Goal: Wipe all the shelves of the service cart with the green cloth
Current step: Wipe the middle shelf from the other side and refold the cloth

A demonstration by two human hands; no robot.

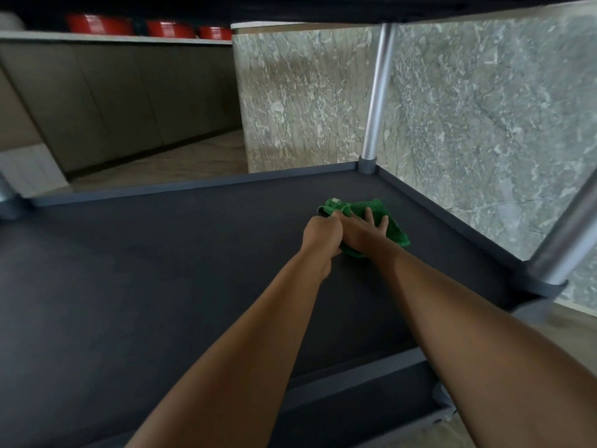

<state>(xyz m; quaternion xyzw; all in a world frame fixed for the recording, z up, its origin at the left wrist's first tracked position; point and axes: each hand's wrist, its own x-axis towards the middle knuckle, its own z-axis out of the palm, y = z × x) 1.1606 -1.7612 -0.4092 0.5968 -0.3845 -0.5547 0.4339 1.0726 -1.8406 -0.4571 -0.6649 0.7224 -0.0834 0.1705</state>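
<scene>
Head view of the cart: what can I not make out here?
Upper shelf: cut off by the top edge; only its dark underside shows.
Lower shelf: mostly hidden by the middle shelf and both arms.
Green cloth: its middle lies under the right hand.
Red things on the far counter: blurred, tops hidden.

- The light is soft and even, like daylight; the marble wall [484, 124] is the brightest area.
- The dark shelf [129, 286] reflects little and shows almost no texture — the green cloth [394, 227] looks vivid against it.
- The far metal post [378, 92] carries a pale highlight along its length.
- The wide lens bends lines at the edges — the near post [565, 234] leans strongly.
- Focus is slightly soft overall; the red bowls [100, 24] at top left are blurred.
</scene>
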